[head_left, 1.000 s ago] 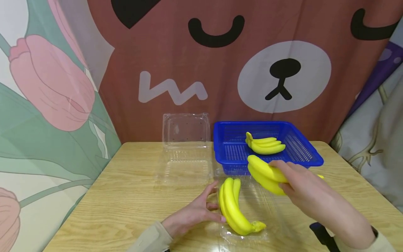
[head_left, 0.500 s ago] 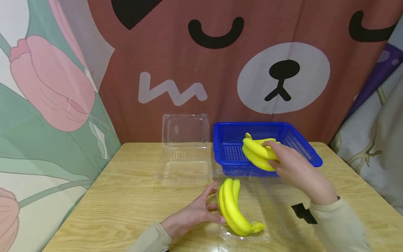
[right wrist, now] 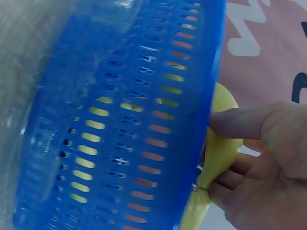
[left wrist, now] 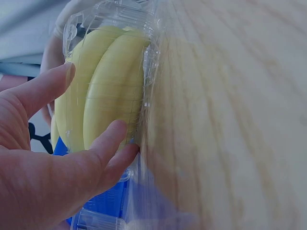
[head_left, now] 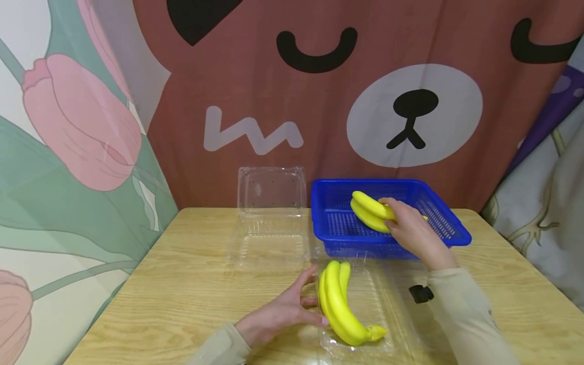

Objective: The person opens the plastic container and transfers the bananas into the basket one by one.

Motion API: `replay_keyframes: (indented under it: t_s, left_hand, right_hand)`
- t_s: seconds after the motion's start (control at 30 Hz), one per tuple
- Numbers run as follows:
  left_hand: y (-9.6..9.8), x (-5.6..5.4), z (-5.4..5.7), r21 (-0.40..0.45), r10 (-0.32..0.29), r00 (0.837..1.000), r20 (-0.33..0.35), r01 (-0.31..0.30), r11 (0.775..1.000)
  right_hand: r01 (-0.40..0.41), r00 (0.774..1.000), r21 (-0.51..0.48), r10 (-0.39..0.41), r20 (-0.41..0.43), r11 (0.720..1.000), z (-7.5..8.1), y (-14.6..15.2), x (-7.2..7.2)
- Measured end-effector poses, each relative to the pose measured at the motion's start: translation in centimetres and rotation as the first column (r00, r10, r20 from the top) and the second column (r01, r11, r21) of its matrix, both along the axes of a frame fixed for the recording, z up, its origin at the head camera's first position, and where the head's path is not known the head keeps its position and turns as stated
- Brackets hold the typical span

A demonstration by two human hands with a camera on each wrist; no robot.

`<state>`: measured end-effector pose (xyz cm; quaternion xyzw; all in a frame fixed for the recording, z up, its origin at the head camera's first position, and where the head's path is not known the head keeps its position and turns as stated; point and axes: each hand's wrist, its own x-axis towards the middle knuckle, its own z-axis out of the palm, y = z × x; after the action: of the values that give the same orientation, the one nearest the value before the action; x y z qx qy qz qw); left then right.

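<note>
In the head view, my right hand (head_left: 417, 230) grips a bunch of bananas (head_left: 370, 213) over the blue plastic basket (head_left: 356, 248). The right wrist view has this hand's thumb and fingers round the yellow bananas (right wrist: 221, 143) at the basket's rim. Another bunch (head_left: 339, 304) lies in a clear plastic clamshell container (head_left: 371, 299) near the front. Against that container's left wall rests my left hand (head_left: 287, 309), fingers spread. From the left wrist, the fingers (left wrist: 108, 143) touch the clear wall with the bananas behind it. The bunch inside the basket is hidden by the right hand and its bananas.
A second clear clamshell container (head_left: 274, 243) stands behind on the left, its lid (head_left: 271, 190) raised. All stand on a wooden table (head_left: 191, 294). A printed bear curtain (head_left: 319, 101) hangs right behind the table's back edge.
My right hand has carried its banana bunch up and away from the front container and down into the blue basket's area. The left hand keeps its place at the container.
</note>
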<state>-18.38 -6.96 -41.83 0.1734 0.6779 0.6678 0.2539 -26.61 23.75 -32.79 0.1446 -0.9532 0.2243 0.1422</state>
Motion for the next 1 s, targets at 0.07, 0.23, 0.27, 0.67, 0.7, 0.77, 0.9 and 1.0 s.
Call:
replay_keyframes:
  t_s: [0.07, 0.23, 0.27, 0.67, 0.7, 0.77, 0.9, 1.0]
  left_hand:
    - [0.0, 0.0, 0.0, -0.003, 0.001, 1.000, 0.003, -0.001, 1.000]
    - [0.0, 0.0, -0.1, 0.008, -0.003, 1.000, 0.007, 0.003, 1.000]
    - [0.0, 0.0, -0.1, 0.006, -0.003, 1.000, 0.008, 0.003, 1.000]
    - [0.1, 0.1, 0.0, 0.033, -0.014, 1.000, 0.020, 0.013, 0.999]
    - [0.1, 0.1, 0.0, 0.030, -0.013, 1.000, 0.021, 0.013, 0.999]
    - [0.1, 0.1, -0.1, 0.029, -0.014, 1.000, 0.022, 0.013, 1.000]
    - [0.1, 0.1, -0.1, 0.028, -0.013, 1.000, 0.019, 0.012, 1.000]
    - [0.1, 0.0, -0.2, 0.031, -0.013, 1.000, 0.016, 0.012, 0.999]
  right_hand:
    - [0.003, 1.000, 0.000, -0.003, -0.005, 1.000, -0.4, 0.2, -0.4]
    - [0.012, 1.000, -0.008, -0.012, -0.007, 1.000, -1.2, 0.5, -1.0]
    - [0.013, 1.000, -0.010, -0.013, -0.005, 1.000, -1.3, 0.5, -1.0]
    - [0.000, 1.000, 0.005, 0.000, -0.022, 1.000, -2.1, 0.6, -1.8]
    - [0.000, 1.000, 0.005, 0.001, -0.021, 1.000, -2.1, 0.6, -1.8]
    - [0.003, 1.000, 0.005, -0.003, -0.016, 1.000, -2.2, 0.6, -1.8]
    - [0.011, 1.000, 0.005, -0.011, 0.019, 1.000, -2.0, 0.5, -1.7]
    - [0.017, 0.999, 0.009, -0.017, 0.044, 1.000, -1.9, 0.3, -1.7]
